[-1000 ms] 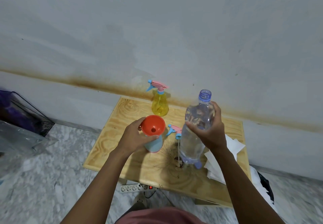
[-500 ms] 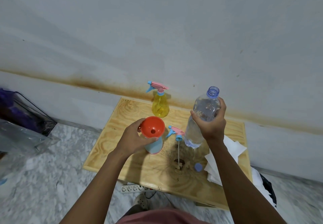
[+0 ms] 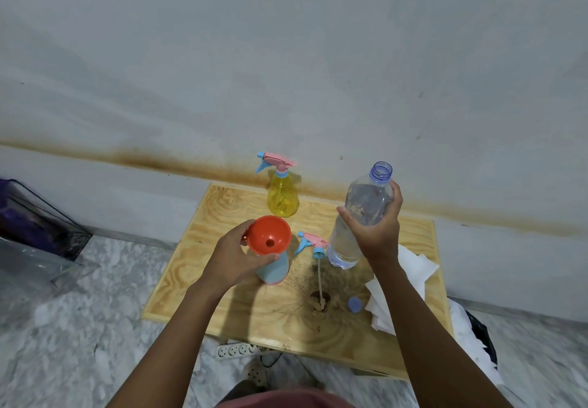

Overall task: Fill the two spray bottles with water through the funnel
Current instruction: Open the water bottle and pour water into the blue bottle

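Note:
An orange funnel (image 3: 269, 235) sits in the neck of a light-blue spray bottle (image 3: 275, 270) on the wooden table (image 3: 222, 280). My left hand (image 3: 234, 256) grips the funnel and the bottle together. My right hand (image 3: 375, 231) holds a clear uncapped water bottle (image 3: 359, 216) lifted off the table, upright and leaning slightly right, to the right of the funnel. Its blue cap (image 3: 354, 305) lies on the table. The blue bottle's pink-and-blue spray head (image 3: 313, 244) with its dip tube lies between the two bottles. A yellow spray bottle (image 3: 281, 196) with its head on stands at the back.
White paper towels (image 3: 410, 275) lie at the table's right edge under my right forearm. The wall runs right behind the table. A dark wire basket (image 3: 41, 220) sits on the marble floor to the left. A power strip (image 3: 237, 350) lies under the table's front edge.
My right hand has raised the water bottle off the table and leaned it slightly right. The cap that it hid now shows. My left hand stays on the funnel.

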Demonstrator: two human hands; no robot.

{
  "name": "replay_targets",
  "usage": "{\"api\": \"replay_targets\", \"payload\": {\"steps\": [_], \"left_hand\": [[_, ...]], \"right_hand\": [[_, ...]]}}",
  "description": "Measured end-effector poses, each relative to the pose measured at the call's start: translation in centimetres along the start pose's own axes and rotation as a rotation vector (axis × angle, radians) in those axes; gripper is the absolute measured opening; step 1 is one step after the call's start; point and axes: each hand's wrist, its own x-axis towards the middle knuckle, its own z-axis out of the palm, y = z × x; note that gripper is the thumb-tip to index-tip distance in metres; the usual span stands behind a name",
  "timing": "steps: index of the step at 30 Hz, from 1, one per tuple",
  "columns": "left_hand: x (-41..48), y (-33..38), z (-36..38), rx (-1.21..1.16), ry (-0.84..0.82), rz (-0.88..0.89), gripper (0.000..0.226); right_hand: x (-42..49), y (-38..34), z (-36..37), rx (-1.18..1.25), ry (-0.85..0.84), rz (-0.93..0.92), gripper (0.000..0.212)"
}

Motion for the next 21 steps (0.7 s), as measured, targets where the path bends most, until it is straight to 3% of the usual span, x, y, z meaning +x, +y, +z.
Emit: {"api": "replay_targets", "payload": {"steps": [7,10,15,17,19,21], "left_hand": [[-0.2,0.0,0.0,-0.008,-0.001,0.001,0.090],[-0.3,-0.1,0.0,-0.004,-0.002,0.005,0.090],[-0.1,-0.3,0.2,0.010,0.007,0.011,0.092],[0.0,-0.4,0.2,0.005,0.014,0.010,0.093],[0.0,-0.4,0.2,-0.004,0.013,0.010,0.095],[-0.1,-0.5,0.3,-0.012,0.007,0.022,0.095]], "right_hand": [[-0.4,0.4,-0.5,-0.059,0.043,-0.024,0.100],[-1.0,0.3,-0.2,-0.151,0.143,-0.046,0.097],[-4.8,-0.5,1.1,-0.361,0.427,-0.245,0.061],[-6.8,-0.9,2.1,-0.321,0.290,-0.263,0.038],[-7.9,-1.3,3.4,-0.310,0.032,-0.204,0.019],[-7.8,-1.6,4.8,-0.322,-0.168,-0.073,0.014]]}}
